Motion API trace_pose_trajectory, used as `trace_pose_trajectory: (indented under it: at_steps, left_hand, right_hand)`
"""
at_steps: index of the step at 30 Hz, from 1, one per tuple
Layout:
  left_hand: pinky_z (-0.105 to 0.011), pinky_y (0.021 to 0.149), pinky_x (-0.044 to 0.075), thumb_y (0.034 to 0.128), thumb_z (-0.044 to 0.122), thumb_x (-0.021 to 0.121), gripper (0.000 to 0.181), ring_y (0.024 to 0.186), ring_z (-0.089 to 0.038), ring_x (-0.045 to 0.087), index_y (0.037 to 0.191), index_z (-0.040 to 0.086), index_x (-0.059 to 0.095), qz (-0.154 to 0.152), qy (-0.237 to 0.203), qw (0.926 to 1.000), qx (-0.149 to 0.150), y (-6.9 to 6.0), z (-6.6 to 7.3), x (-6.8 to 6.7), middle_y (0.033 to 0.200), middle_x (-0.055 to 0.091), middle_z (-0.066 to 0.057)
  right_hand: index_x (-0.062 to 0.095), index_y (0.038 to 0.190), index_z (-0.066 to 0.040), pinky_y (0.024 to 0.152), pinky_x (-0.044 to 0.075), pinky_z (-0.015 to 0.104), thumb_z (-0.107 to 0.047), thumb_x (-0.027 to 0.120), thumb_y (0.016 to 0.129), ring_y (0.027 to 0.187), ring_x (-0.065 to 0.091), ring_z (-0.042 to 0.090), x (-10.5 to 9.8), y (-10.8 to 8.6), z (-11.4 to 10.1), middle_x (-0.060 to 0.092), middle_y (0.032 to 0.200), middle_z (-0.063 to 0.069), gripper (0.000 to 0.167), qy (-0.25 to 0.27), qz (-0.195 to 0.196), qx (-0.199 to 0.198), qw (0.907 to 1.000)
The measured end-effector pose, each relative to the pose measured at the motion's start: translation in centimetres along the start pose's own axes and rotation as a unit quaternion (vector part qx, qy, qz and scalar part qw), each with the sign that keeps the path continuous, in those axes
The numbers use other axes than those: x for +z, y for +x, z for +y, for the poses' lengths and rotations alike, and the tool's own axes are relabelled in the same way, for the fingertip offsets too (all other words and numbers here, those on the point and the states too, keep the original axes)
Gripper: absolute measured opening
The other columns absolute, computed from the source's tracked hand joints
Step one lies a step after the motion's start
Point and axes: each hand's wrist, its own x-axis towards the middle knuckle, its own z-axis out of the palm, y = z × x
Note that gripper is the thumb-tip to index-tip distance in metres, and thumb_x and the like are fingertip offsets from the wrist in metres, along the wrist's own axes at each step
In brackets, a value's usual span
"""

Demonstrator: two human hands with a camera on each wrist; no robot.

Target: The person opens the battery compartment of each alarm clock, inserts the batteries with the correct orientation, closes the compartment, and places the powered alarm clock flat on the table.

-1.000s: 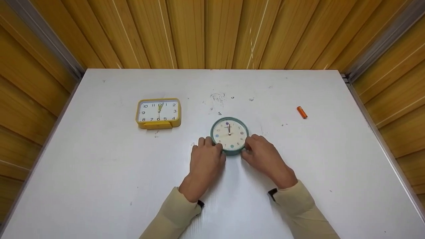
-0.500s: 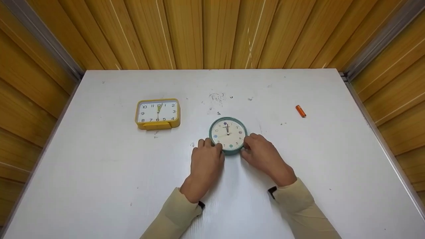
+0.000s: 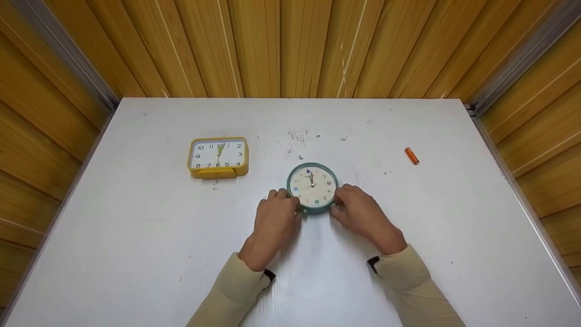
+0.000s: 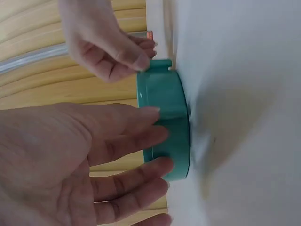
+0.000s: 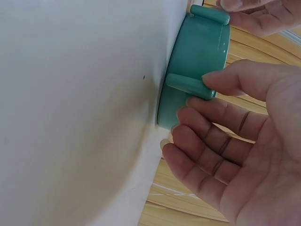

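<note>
A round teal alarm clock [image 3: 312, 185] lies on its back on the white table, its cream dial facing up. Two stubby feet stick out from its near side. My right hand [image 3: 363, 218] pinches the right foot [image 5: 190, 85] between thumb and index finger. At the lower left of the clock is my left hand [image 3: 276, 222], fingers loosely bent beside the rim. Its thumb tip is close to the left foot [image 5: 210, 14]; whether they touch I cannot tell. In the left wrist view, the left fingers [image 4: 141, 176] lie along the teal side wall [image 4: 171, 134].
A yellow rectangular clock [image 3: 219, 157] stands at the left of the table [image 3: 136, 254]. An orange battery [image 3: 411, 156] lies far off to the right. Wood-pattern panels [image 3: 299, 50] rise behind the table and at both sides.
My left hand has drawn back slightly to the left, and the clock's left foot now shows beside its thumb. The right hand keeps its hold on the right foot.
</note>
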Motion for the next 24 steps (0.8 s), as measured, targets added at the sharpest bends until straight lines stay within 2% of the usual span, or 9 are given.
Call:
trace_pose_trajectory:
  at_steps: [5,9,13,18,24]
  left_hand:
    - [-0.046,0.087,0.056,0.0954,0.02,0.081,0.034,0.106,-0.029,0.06,0.125,0.005,0.075,-0.014,0.01,0.9992,-0.036,0.4,-1.3,-0.9,0.116,0.067,-0.013]
    - [-0.05,0.095,0.054,0.0915,0.021,0.086,0.05,0.118,-0.032,0.058,0.135,0.006,0.067,-0.024,-0.004,0.9974,-0.068,0.7,-2.5,-1.5,0.128,0.064,-0.016]
    - [-0.051,0.101,0.052,0.0874,0.022,0.09,0.067,0.126,-0.034,0.055,0.146,0.008,0.061,-0.039,-0.016,0.9955,-0.085,1.0,-3.4,-1.9,0.138,0.061,-0.017]
    - [-0.051,0.101,0.052,0.0857,0.021,0.092,0.072,0.127,-0.035,0.055,0.149,0.008,0.059,-0.056,-0.021,0.9954,-0.075,1.3,-3.9,-1.8,0.139,0.06,-0.019]
    - [-0.052,0.1,0.052,0.0917,0.022,0.085,0.06,0.122,-0.034,0.057,0.144,0.003,0.062,-0.072,-0.027,0.9961,-0.041,1.3,-3.9,-1.0,0.134,0.063,-0.019]
  right_hand:
    - [0.066,0.092,-0.009,0.073,0.045,0.037,-0.007,0.074,0.094,0.083,0.05,0.019,-0.2,0.1,0.2,0.054,0.086,0.0,0.008,0.014,-0.012,-0.004,0.9998]
    - [0.07,0.096,-0.009,0.079,0.049,0.039,-0.006,0.073,0.094,0.087,0.053,0.019,-0.5,0.1,0.6,0.057,0.089,-0.001,0.005,0.022,-0.008,-0.032,0.9992]
    - [0.073,0.101,-0.007,0.09,0.053,0.043,-0.002,0.073,0.095,0.096,0.059,0.022,-0.9,0.2,1.1,0.063,0.097,0.001,0.007,0.015,-0.01,-0.063,0.9979]
    - [0.075,0.104,-0.004,0.094,0.054,0.045,0.0,0.073,0.096,0.101,0.063,0.026,-1.2,0.3,1.7,0.064,0.1,0.004,0.009,0.0,-0.006,-0.09,0.9959]
    - [0.076,0.106,-0.004,0.093,0.054,0.044,0.002,0.075,0.096,0.1,0.063,0.024,-1.1,0.5,2.0,0.065,0.101,0.004,0.012,0.006,0.003,-0.101,0.9949]
